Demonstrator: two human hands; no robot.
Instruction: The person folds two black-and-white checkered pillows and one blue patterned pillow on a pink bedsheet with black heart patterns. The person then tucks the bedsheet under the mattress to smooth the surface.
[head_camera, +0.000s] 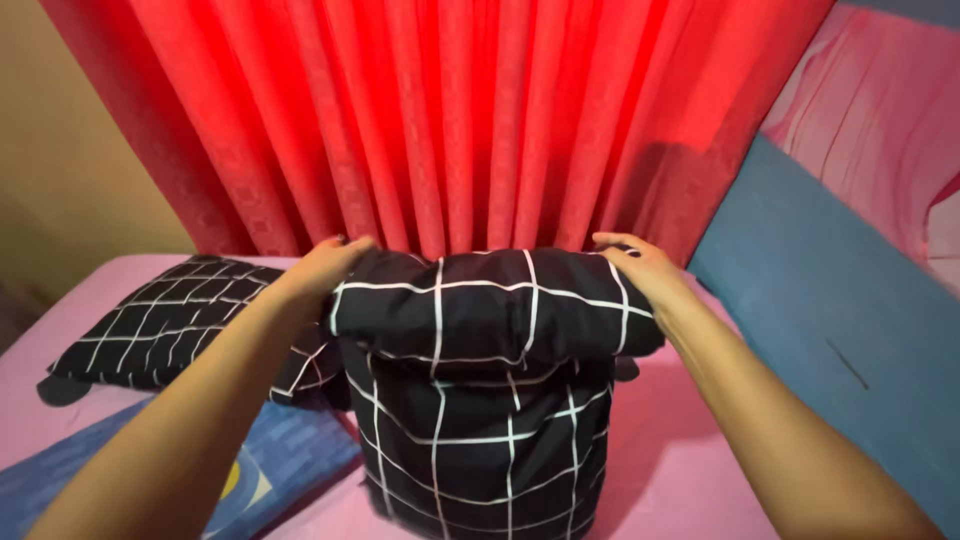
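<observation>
A black pillow with a white grid pattern (480, 400) stands upright in front of me on the pink bed sheet (690, 470), its top end folded over. My left hand (322, 265) grips the folded top at its left corner. At the right corner, my right hand (640, 265) holds the same folded edge. Both arms reach forward from the bottom of the view.
A second black grid-patterned pillow (170, 320) lies flat on the left. A blue patterned cloth (270, 465) lies at the lower left. Red curtains (450, 120) hang behind the bed. A blue and pink cushion or mattress (830, 270) leans at the right.
</observation>
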